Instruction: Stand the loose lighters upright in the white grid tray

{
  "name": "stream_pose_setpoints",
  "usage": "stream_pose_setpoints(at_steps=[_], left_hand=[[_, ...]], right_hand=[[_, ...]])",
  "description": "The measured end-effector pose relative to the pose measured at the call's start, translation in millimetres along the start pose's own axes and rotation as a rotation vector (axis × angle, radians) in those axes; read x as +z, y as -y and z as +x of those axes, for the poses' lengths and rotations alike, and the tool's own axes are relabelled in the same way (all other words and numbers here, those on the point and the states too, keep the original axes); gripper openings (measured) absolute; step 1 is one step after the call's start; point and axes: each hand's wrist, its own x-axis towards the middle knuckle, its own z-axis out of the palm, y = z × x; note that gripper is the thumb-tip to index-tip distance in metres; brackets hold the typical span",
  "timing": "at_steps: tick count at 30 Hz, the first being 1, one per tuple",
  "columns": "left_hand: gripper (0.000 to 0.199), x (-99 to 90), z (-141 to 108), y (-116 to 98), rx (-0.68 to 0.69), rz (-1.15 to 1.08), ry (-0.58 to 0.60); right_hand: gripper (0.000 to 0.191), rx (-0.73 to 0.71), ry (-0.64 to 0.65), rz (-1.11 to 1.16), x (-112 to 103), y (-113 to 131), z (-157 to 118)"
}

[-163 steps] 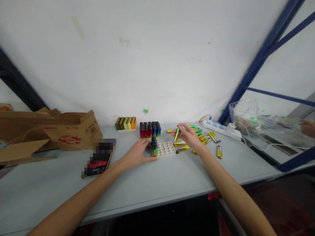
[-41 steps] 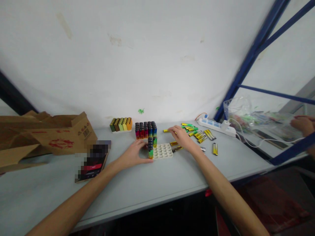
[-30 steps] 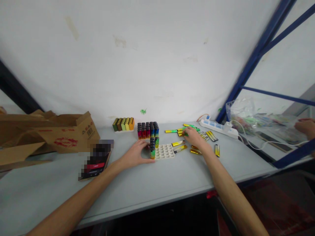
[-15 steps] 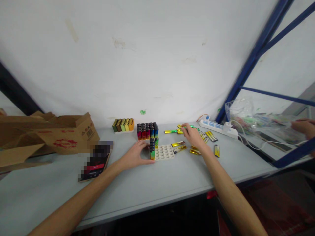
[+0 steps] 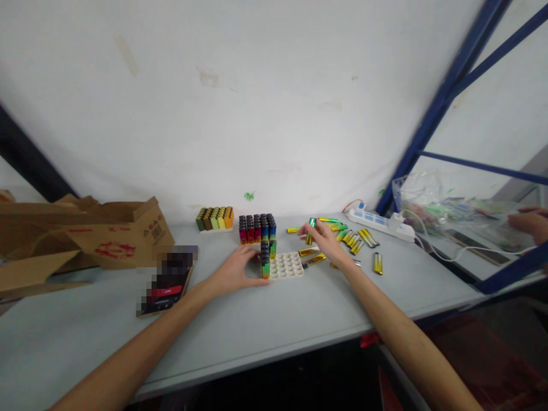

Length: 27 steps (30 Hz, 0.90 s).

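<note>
Head view: my right hand (image 5: 326,243) has just come away from the loose lighters (image 5: 378,264), its fingers pinching one green-and-gold lighter (image 5: 310,235) above the tabletop (image 5: 308,319), near the white tray (image 5: 287,266); that piece is now separated. My left hand (image 5: 233,269) curves wide around standing lighters (image 5: 265,269) at the tray's left end; firm contact cannot be confirmed.
</note>
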Motion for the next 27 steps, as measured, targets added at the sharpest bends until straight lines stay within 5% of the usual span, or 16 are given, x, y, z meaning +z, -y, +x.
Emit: stream_pose_setpoints(at_steps=[13, 27], left_hand=[[0.071, 0.6, -0.2, 1.4, -0.003, 0.015, 0.012], [0.072, -0.7, 0.5, -2.1, -0.017, 0.024, 0.031]], right_hand=[[0.060, 0.317, 0.177, 0.556, 12.7, 3.3, 0.3], [0.057, 0.270, 0.124, 0.407, 19.0, -10.3, -1.0]])
